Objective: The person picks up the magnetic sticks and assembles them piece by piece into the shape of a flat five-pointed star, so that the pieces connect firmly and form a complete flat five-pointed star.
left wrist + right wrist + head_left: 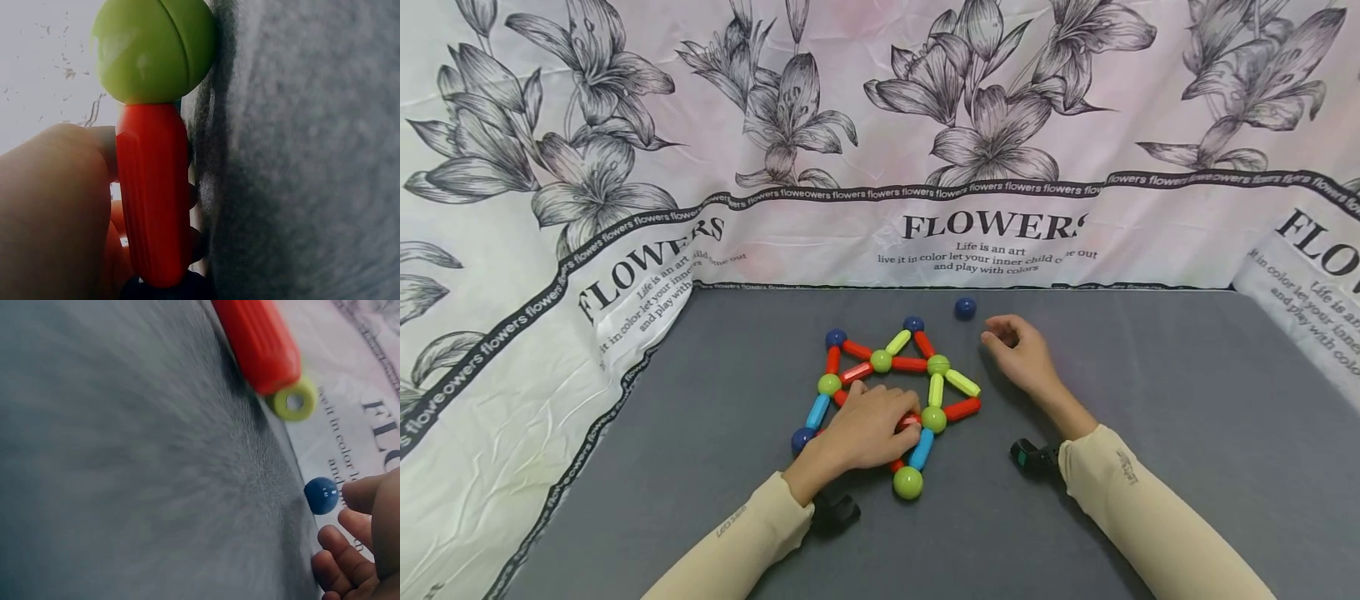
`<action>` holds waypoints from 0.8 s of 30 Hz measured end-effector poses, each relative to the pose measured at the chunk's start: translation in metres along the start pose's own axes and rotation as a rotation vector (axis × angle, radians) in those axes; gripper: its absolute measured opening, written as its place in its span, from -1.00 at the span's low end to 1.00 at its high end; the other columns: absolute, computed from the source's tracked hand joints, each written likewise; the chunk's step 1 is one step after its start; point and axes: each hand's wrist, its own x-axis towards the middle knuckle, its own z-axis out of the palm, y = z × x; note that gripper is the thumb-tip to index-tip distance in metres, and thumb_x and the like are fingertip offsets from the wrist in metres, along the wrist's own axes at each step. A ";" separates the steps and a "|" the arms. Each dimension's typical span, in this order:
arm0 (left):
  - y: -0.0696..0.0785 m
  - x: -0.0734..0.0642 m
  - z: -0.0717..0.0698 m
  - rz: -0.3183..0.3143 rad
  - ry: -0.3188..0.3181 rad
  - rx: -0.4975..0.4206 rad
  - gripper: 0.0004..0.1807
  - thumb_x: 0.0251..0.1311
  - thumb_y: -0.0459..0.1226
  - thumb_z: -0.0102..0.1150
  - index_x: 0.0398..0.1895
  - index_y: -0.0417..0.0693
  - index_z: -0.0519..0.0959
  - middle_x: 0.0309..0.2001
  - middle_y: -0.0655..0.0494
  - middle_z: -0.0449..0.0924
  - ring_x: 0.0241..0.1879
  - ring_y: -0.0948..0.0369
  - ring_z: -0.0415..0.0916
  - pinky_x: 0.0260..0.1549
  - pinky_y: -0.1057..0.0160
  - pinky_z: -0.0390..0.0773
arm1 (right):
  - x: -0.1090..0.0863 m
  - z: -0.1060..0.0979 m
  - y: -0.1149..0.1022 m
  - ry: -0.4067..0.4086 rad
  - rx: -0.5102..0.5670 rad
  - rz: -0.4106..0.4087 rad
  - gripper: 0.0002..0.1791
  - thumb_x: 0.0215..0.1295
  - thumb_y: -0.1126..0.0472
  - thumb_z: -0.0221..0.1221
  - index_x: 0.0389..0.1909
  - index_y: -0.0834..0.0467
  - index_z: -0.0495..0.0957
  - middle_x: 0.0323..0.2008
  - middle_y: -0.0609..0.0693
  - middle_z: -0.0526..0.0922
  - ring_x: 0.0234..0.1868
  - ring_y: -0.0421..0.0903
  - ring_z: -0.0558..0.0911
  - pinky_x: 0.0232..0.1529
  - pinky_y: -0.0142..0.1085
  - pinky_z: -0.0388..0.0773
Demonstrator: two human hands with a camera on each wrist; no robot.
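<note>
A flat figure of magnetic sticks and balls lies on the grey cloth. My left hand (872, 423) reaches over its middle, thumb and forefinger pinching a red magnetic stick (910, 421) beside a green ball (934, 418). In the left wrist view another red stick (153, 194) joins a green ball (153, 50). To the right of the figure, my right hand (1024, 357) hovers with loosely bent fingers and holds nothing. A loose blue ball (966, 308) sits just beyond its fingertips. Under the left hand, part of the figure is hidden.
At the figure's right side, a yellow-green stick (962, 382) and a red stick (962, 409) nearly meet at their free ends. A flower-printed cloth (985, 242) rises behind the grey surface (1180, 400). Dark wrist cameras (1033, 457) hang below both sleeves.
</note>
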 end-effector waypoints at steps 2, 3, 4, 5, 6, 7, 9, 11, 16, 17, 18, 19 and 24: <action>-0.001 0.000 -0.001 -0.002 -0.006 -0.002 -0.87 0.34 -0.09 -0.03 -0.23 0.19 0.53 -0.38 0.36 0.47 -0.36 0.27 0.33 -0.14 0.12 0.19 | 0.010 0.003 -0.001 -0.001 -0.031 0.012 -0.61 0.47 0.16 0.16 0.20 0.29 0.53 0.03 0.28 0.62 -0.08 0.12 0.56 -0.01 -0.13 0.46; -0.001 0.000 -0.002 -0.001 -0.008 -0.002 -0.87 0.33 -0.08 -0.03 -0.23 0.19 0.52 -0.39 0.36 0.46 -0.37 0.27 0.33 -0.15 0.12 0.19 | 0.014 0.005 -0.002 -0.006 -0.051 0.012 -0.57 0.47 0.15 0.16 0.24 0.29 0.50 0.08 0.30 0.58 -0.05 0.16 0.56 0.01 -0.07 0.46; -0.001 -0.001 -0.002 -0.001 -0.008 -0.002 -0.87 0.33 -0.08 -0.03 -0.23 0.19 0.52 -0.39 0.35 0.46 -0.36 0.27 0.34 -0.14 0.12 0.19 | 0.019 0.006 -0.002 -0.014 -0.072 0.008 -0.53 0.46 0.15 0.16 0.28 0.29 0.47 0.14 0.32 0.54 -0.02 0.20 0.54 0.05 -0.01 0.44; -0.001 -0.001 -0.003 -0.001 -0.010 -0.001 -0.86 0.33 -0.08 -0.03 -0.24 0.19 0.52 -0.39 0.35 0.46 -0.36 0.26 0.34 -0.14 0.11 0.19 | 0.023 0.007 -0.003 -0.026 -0.104 -0.002 -0.48 0.45 0.14 0.16 0.34 0.27 0.43 0.20 0.34 0.49 0.03 0.24 0.52 0.09 0.05 0.42; -0.001 -0.001 -0.003 -0.002 -0.009 0.001 -0.86 0.32 -0.08 -0.04 -0.24 0.19 0.52 -0.39 0.36 0.46 -0.36 0.27 0.34 -0.14 0.12 0.19 | 0.027 0.008 -0.004 -0.042 -0.137 -0.018 -0.44 0.44 0.14 0.17 0.39 0.26 0.39 0.26 0.36 0.43 0.09 0.28 0.48 0.13 0.12 0.39; -0.001 0.000 -0.003 -0.003 -0.009 0.003 -0.86 0.31 -0.08 -0.04 -0.24 0.19 0.52 -0.39 0.36 0.46 -0.36 0.27 0.34 -0.15 0.12 0.19 | 0.031 0.009 -0.005 -0.064 -0.180 -0.043 -0.39 0.43 0.13 0.17 0.44 0.24 0.34 0.32 0.37 0.37 0.15 0.32 0.45 0.16 0.19 0.36; -0.002 0.000 -0.003 -0.001 -0.004 0.014 -0.87 0.29 -0.08 -0.04 -0.25 0.19 0.51 -0.40 0.35 0.45 -0.36 0.27 0.34 -0.16 0.12 0.19 | 0.038 0.010 -0.007 -0.121 -0.265 -0.095 -0.31 0.42 0.13 0.17 0.51 0.18 0.26 0.41 0.38 0.26 0.25 0.38 0.35 0.22 0.28 0.28; -0.001 0.001 -0.002 0.004 0.001 0.024 -0.88 0.28 -0.08 -0.05 -0.28 0.20 0.50 -0.42 0.35 0.44 -0.37 0.27 0.34 -0.17 0.11 0.19 | 0.043 0.008 -0.008 -0.177 -0.350 -0.153 -0.30 0.42 0.14 0.17 0.53 0.14 0.24 0.45 0.36 0.25 0.32 0.41 0.29 0.26 0.34 0.24; -0.002 0.004 -0.002 0.005 0.001 0.047 -0.91 0.24 -0.09 -0.06 -0.38 0.21 0.41 -0.47 0.30 0.39 -0.39 0.25 0.33 -0.19 0.09 0.17 | 0.043 0.004 -0.008 -0.233 -0.411 -0.241 -0.46 0.45 0.23 0.13 0.43 0.14 0.40 0.30 0.35 0.46 0.22 0.38 0.38 0.24 0.30 0.30; -0.002 0.004 -0.002 0.001 -0.003 0.050 -0.91 0.24 -0.08 -0.06 -0.39 0.21 0.40 -0.47 0.29 0.39 -0.40 0.24 0.33 -0.19 0.09 0.16 | 0.042 0.003 -0.008 -0.233 -0.400 -0.252 -0.49 0.46 0.26 0.13 0.40 0.15 0.43 0.25 0.36 0.50 0.18 0.36 0.41 0.22 0.27 0.32; -0.003 0.004 -0.002 -0.004 -0.006 0.053 -0.91 0.24 -0.08 -0.06 -0.39 0.22 0.39 -0.47 0.29 0.38 -0.40 0.24 0.33 -0.19 0.09 0.16 | 0.040 0.003 -0.007 -0.235 -0.386 -0.264 -0.52 0.46 0.27 0.13 0.38 0.17 0.45 0.20 0.36 0.52 0.13 0.34 0.44 0.17 0.24 0.34; -0.004 0.004 -0.002 -0.008 -0.011 0.052 -0.92 0.25 -0.08 -0.06 -0.38 0.22 0.39 -0.47 0.29 0.39 -0.39 0.24 0.33 -0.19 0.09 0.16 | 0.037 0.002 -0.007 -0.237 -0.365 -0.273 -0.54 0.46 0.28 0.13 0.36 0.18 0.47 0.16 0.35 0.54 0.08 0.31 0.46 0.12 0.20 0.36; -0.007 0.003 -0.003 -0.024 -0.031 0.045 -0.88 0.27 -0.06 -0.06 -0.27 0.21 0.48 -0.41 0.32 0.45 -0.35 0.24 0.36 -0.16 0.09 0.19 | 0.023 -0.004 -0.003 -0.252 -0.231 -0.276 -0.58 0.40 0.30 0.22 0.27 0.21 0.54 -0.21 0.21 0.52 -0.27 0.06 0.41 -0.21 -0.10 0.31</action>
